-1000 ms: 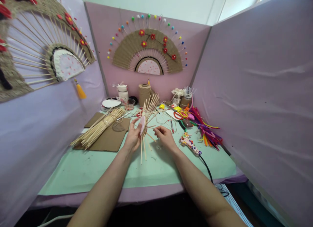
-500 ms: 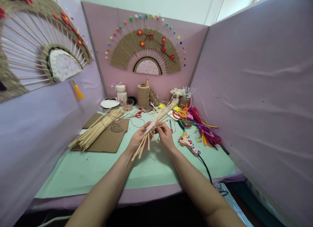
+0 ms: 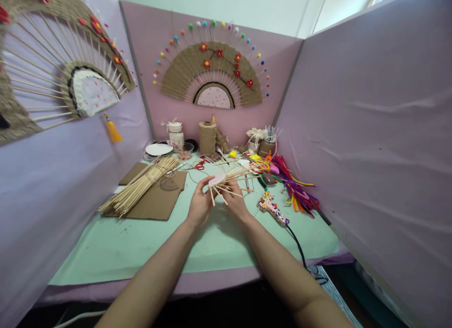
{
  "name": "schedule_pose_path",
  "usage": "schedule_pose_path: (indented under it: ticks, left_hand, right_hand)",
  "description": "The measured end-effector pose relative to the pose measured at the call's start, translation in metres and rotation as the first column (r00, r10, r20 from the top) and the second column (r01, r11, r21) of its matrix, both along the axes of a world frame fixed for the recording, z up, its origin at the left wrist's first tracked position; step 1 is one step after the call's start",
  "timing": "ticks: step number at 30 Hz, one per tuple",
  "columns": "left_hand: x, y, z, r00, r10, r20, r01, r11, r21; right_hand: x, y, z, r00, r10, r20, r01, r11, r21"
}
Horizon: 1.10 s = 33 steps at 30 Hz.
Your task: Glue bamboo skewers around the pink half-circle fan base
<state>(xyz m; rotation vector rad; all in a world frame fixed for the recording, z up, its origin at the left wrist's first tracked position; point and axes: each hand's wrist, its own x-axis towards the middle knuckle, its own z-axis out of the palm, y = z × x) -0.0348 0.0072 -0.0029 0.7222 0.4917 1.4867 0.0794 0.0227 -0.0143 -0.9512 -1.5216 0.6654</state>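
Observation:
A fan frame (image 3: 218, 179) of thin wooden sticks spreading from a pale pinkish centre piece is held above the middle of the table. My left hand (image 3: 199, 204) grips the left edge of that centre, thumb and fingers closed on it. Behind and beneath the sticks, my right hand (image 3: 235, 204) is closed on the frame's right part; the sticks partly hide its fingers. Most sticks point right and away from me, with several short ends pointing down toward me. A strand of twine (image 3: 193, 176) lies on the table just beyond my left hand.
A bundle of sticks (image 3: 141, 189) lies on cardboard (image 3: 155, 210) at left. To the right are a patterned glue gun (image 3: 272, 208) with a black cord and colourful pipe cleaners (image 3: 300, 191). Red scissors (image 3: 201, 164) and a twine spool (image 3: 207, 137) are farther back. Panels surround the table.
The fan frame has been turned and tilted, so its sticks now spread flatter toward the right and its pale centre faces up. Both hands keep hold and have shifted slightly.

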Motion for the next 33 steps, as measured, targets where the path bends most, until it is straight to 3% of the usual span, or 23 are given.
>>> schedule_pose_path:
  ticks: [6,12,17,25,33]
  left_hand:
    - [-0.001,0.001,-0.001,1.0,0.022,-0.019,-0.022,1.0,-0.009]
    - [-0.009,0.006,-0.001,0.971,0.05,-0.232,-0.063,0.997,-0.05]
    - [-0.01,0.008,-0.002,0.945,0.029,-0.325,-0.029,1.0,0.005]
    - [-0.006,0.01,-0.001,0.996,-0.021,-0.081,0.016,0.998,-0.057]
    - [-0.007,0.008,0.0,0.997,-0.064,-0.042,0.061,0.996,-0.069]
  right_hand:
    - [0.0,0.0,0.002,1.0,0.001,0.002,-0.001,0.998,0.063]
    - [0.0,-0.002,0.001,0.999,-0.017,-0.033,0.019,0.998,0.052]
    - [-0.003,-0.003,0.0,1.0,0.01,-0.025,-0.008,0.998,0.07]
    - [-0.003,-0.003,0.001,0.993,-0.1,0.056,0.099,0.995,0.024]
    - [-0.002,-0.003,-0.002,0.987,-0.147,0.063,0.145,0.989,0.027]
